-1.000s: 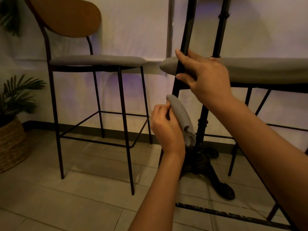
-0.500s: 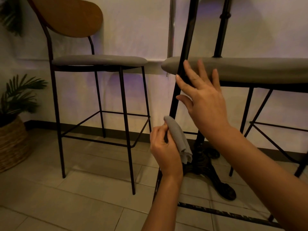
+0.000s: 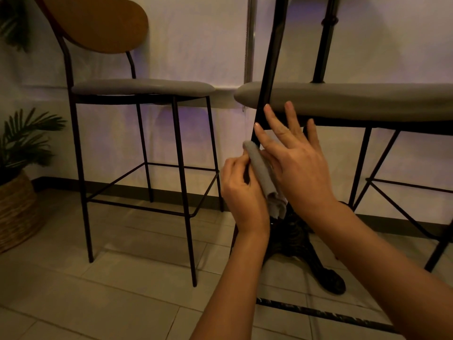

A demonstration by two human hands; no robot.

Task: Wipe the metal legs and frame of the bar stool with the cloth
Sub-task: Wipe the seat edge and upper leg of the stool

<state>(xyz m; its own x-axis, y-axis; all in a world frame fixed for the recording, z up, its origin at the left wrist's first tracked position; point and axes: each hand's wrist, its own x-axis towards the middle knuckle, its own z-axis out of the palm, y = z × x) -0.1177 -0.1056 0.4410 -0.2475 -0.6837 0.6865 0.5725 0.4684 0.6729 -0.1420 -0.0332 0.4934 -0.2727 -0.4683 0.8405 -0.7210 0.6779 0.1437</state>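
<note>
Tiled floor [image 3: 127,273], pale wall, and two bar stools: one stool [image 3: 137,99] stands left, the near stool [image 3: 343,101] right. Left hand [image 3: 242,192] grips one rolled grey cloth [image 3: 263,175] against its dark leg [image 3: 267,69]; right hand [image 3: 299,163] spreads its fingers flat alongside.

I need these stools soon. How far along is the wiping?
Nothing looks finished. The left hand grips the rolled grey cloth on the near black metal stool leg, the right hand open beside it. That stool's other legs and crossbars show no cloth contact.
</note>
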